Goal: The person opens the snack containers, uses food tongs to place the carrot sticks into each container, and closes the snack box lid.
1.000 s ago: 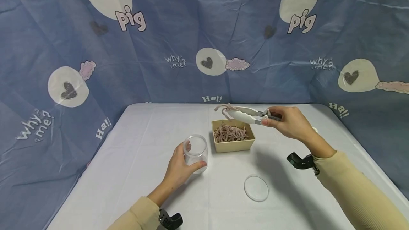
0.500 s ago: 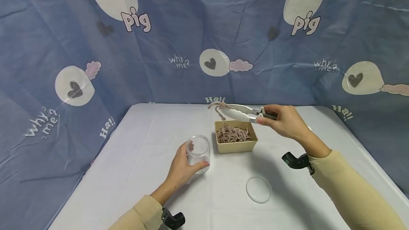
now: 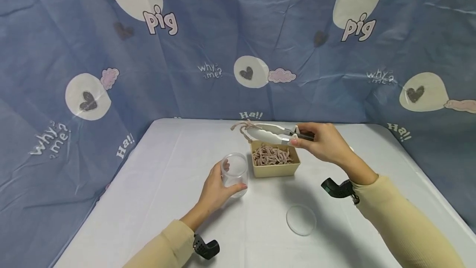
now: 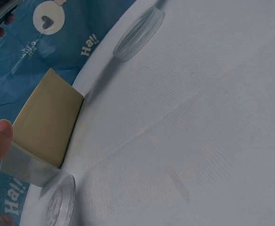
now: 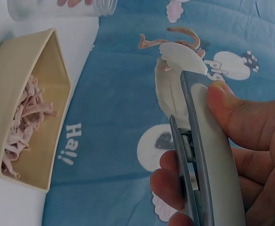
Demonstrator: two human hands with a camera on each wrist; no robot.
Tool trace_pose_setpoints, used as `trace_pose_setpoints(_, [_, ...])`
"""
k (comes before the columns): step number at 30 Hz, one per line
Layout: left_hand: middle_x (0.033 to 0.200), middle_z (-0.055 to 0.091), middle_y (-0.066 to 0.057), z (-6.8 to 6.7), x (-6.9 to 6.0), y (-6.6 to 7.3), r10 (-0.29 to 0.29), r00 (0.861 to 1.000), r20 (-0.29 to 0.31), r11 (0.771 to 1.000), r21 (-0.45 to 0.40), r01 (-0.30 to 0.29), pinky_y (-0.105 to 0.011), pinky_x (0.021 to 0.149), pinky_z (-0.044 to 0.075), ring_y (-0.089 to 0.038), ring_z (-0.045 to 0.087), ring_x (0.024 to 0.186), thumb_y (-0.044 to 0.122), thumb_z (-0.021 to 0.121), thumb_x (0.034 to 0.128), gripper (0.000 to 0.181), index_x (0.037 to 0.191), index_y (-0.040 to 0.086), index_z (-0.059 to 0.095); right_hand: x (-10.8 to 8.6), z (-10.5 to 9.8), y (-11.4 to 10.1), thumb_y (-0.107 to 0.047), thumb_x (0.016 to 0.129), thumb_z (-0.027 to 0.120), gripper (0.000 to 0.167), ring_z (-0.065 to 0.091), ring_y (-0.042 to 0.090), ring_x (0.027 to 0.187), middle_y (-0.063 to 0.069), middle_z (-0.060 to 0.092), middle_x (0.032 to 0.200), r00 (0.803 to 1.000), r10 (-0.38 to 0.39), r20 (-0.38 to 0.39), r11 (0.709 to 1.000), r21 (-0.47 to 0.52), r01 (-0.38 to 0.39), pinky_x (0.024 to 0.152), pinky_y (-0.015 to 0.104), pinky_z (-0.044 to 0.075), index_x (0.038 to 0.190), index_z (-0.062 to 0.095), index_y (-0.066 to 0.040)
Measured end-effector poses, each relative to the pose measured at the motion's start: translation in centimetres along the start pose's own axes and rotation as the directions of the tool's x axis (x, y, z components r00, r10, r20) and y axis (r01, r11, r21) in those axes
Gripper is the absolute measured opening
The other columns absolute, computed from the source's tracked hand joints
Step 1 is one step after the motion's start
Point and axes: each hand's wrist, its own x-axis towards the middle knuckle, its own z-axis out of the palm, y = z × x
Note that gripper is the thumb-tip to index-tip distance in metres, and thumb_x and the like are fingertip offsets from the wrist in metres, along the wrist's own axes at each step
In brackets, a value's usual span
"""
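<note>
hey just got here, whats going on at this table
A person has white tongs in the right-hand grip, pinching a few brownish strands in the air. The left-hand grip holds a clear open jar, with no strands visible inside. More strands lie in the tan box beside the jar, and a clear round lid lies on the white table.
</note>
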Motion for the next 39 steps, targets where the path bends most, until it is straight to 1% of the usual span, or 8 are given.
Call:
trace_pose_setpoints(7, [0.139,0.052,-0.016,0.5,0.5,0.1,0.001,1.000,-0.002,1.000,-0.015,-0.001,-0.055,0.107,0.044,-0.035,0.052,0.129,0.039,0.086,0.0728,0.096,0.147,0.005,0.036,-0.1,0.2,-0.5,-0.027,0.085,0.078,0.016,0.047,0.010,0.061,-0.003,0.063,0.073,1.000,-0.025,-0.001,1.000,0.015,0.025,0.058,0.024,0.039,0.091,0.071,-0.015])
trace_pose_setpoints(11, [0.139,0.052,-0.017,0.7,0.7,0.1,-0.006,1.000,0.001,1.000,-0.019,0.006,-0.054,0.106,0.045,-0.035,0.053,0.128,0.039,0.086,0.0734,0.096,0.147,0.003,0.036,-0.1,0.4,-0.9,-0.026,0.084,0.078,0.014,0.046,0.010,0.060,-0.004,0.060,0.071,0.999,-0.043,0.004,0.999,0.031,0.043,0.056,0.023,0.037,0.089,0.070,-0.015])
trace_pose_setpoints(16, [0.138,0.054,-0.017,0.8,1.0,0.1,0.003,1.000,-0.005,1.000,-0.009,-0.003,-0.052,0.107,0.046,-0.034,0.053,0.128,0.038,0.087,0.0717,0.095,0.144,0.002,0.039,-0.2,0.7,-1.3,-0.024,0.084,0.078,0.015,0.047,0.009,0.059,-0.004,0.063,0.073,0.997,-0.068,0.026,0.997,0.044,0.067,0.056,0.023,0.039,0.093,0.072,-0.014])
trace_pose_setpoints(21, [0.139,0.054,-0.017,0.8,1.2,0.3,-0.008,1.000,-0.001,1.000,-0.002,0.008,-0.052,0.108,0.045,-0.034,0.053,0.129,0.038,0.088,0.0705,0.096,0.145,0.003,0.039,-0.5,0.9,-1.7,-0.026,0.084,0.078,0.019,0.049,0.006,0.056,-0.005,0.070,0.079,0.995,-0.059,0.079,0.997,0.056,0.054,0.058,0.023,0.043,0.099,0.073,-0.014])
trace_pose_setpoints(24, [0.140,0.053,-0.016,0.8,1.2,0.4,-0.019,1.000,0.007,1.000,0.004,0.019,-0.052,0.109,0.044,-0.034,0.052,0.130,0.039,0.088,0.0707,0.096,0.146,0.004,0.039,-0.7,1.0,-1.7,-0.028,0.084,0.078,0.024,0.050,0.005,0.055,-0.004,0.072,0.083,0.993,-0.049,0.105,0.998,0.038,0.045,0.061,0.023,0.045,0.103,0.073,-0.013])
trace_pose_setpoints(31, [0.139,0.054,-0.016,0.9,1.3,0.4,-0.024,1.000,0.005,1.000,0.011,0.024,-0.052,0.110,0.043,-0.034,0.051,0.131,0.040,0.088,0.0704,0.096,0.145,0.005,0.039,-1.0,1.2,-1.7,-0.031,0.084,0.078,0.032,0.051,0.005,0.063,-0.003,0.074,0.087,0.991,-0.056,0.123,0.998,-0.009,0.058,0.066,0.027,0.047,0.107,0.074,-0.010])
trace_pose_setpoints(35, [0.137,0.055,-0.016,0.9,1.3,0.3,-0.023,1.000,0.002,1.000,0.003,0.023,-0.052,0.109,0.043,-0.034,0.053,0.129,0.039,0.088,0.0698,0.095,0.144,0.005,0.041,-1.1,1.2,-1.7,-0.032,0.084,0.078,0.034,0.049,0.006,0.059,-0.001,0.074,0.089,0.989,-0.053,0.140,0.998,-0.027,0.058,0.065,0.028,0.047,0.108,0.073,-0.009])
trace_pose_setpoints(39, [0.137,0.055,-0.017,1.0,1.3,0.2,-0.027,1.000,0.002,1.000,-0.011,0.027,-0.052,0.110,0.042,-0.034,0.052,0.130,0.039,0.088,0.0694,0.094,0.143,0.004,0.042,-1.1,1.1,-1.6,-0.031,0.084,0.078,0.032,0.047,0.005,0.057,-0.003,0.074,0.088,0.987,-0.052,0.155,0.997,-0.050,0.060,0.064,0.027,0.044,0.107,0.073,-0.010])
